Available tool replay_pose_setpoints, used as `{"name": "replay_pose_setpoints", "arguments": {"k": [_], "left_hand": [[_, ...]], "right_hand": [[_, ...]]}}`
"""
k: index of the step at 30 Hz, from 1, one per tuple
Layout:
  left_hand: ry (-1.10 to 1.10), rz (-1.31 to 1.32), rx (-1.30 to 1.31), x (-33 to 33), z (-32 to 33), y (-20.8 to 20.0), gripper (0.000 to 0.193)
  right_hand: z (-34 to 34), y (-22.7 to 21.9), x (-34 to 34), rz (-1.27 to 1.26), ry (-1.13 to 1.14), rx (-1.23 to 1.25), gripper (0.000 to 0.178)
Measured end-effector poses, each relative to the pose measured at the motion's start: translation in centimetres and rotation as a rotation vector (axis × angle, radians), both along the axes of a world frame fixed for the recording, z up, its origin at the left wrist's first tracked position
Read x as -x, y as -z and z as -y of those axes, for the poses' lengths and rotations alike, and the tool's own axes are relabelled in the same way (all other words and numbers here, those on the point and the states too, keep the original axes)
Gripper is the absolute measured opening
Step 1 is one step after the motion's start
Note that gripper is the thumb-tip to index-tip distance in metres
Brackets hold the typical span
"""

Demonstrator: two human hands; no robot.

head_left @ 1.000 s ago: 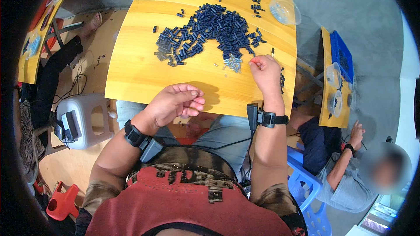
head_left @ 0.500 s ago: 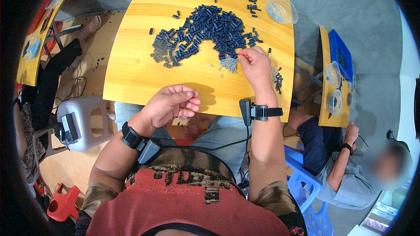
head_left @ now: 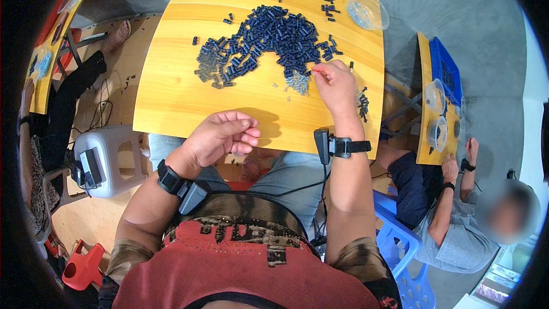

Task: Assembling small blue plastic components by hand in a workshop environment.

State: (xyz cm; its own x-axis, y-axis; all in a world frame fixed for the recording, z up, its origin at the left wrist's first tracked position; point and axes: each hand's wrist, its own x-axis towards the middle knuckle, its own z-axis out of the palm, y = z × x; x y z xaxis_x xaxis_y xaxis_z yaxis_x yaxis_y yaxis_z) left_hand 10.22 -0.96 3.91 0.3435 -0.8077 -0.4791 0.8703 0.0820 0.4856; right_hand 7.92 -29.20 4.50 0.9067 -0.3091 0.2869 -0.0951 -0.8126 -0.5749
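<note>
A large heap of small black cylindrical plastic pieces covers the middle of the yellow wooden table. At its near edge lies a little pile of small silvery metal parts, which look like screws. My right hand is just right of that pile, thumb and forefinger pinched together; whatever they hold is too small to make out. Over the near table edge, my left hand has its fingers curled and its thumb pressed to the forefinger. Nothing between those fingertips can be made out.
Beside my right wrist is a small group of dark parts. A clear round tub with silvery parts stands at the far right. Right of my table, a co-worker sits at another table with a blue tray and clear tubs.
My hands have hardly moved; the view has shifted slightly. The co-worker on the right has moved their hands apart, raising one. At the left edge, another person's arm has come into view.
</note>
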Motion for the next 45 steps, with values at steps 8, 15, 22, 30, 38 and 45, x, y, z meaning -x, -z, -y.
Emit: {"name": "replay_pose_setpoints", "arguments": {"k": [8, 15, 22, 30, 38, 45], "left_hand": [[-0.004, 0.002, 0.000, 0.1, -0.1, 0.3, 0.020], [0.002, 0.011, -0.006, 0.0, 0.1, 0.1, 0.020], [-0.014, 0.011, 0.001, 0.2, 0.2, 0.2, 0.019], [-0.029, 0.068, -0.021, 0.7, 0.0, 0.1, 0.018], [-0.125, 0.191, -0.007, 1.8, 0.8, -1.1, 0.018], [-0.227, 0.348, 0.052, 2.9, 1.0, -1.5, 0.020]], "right_hand": [[-0.4, -0.1, 0.1, -0.065, -0.040, 0.061, 0.009], [-0.1, -0.4, 0.4, -0.121, -0.006, 0.045, 0.010], [-0.1, 0.4, 0.6, -0.059, -0.026, 0.106, 0.010], [-2.2, 0.2, 3.0, -0.046, 0.062, 0.009, 0.009], [-8.4, -2.0, 6.0, -0.072, -0.050, -0.668, 0.007], [-11.4, -2.7, 6.9, -0.099, -0.131, -0.800, 0.008]]}}
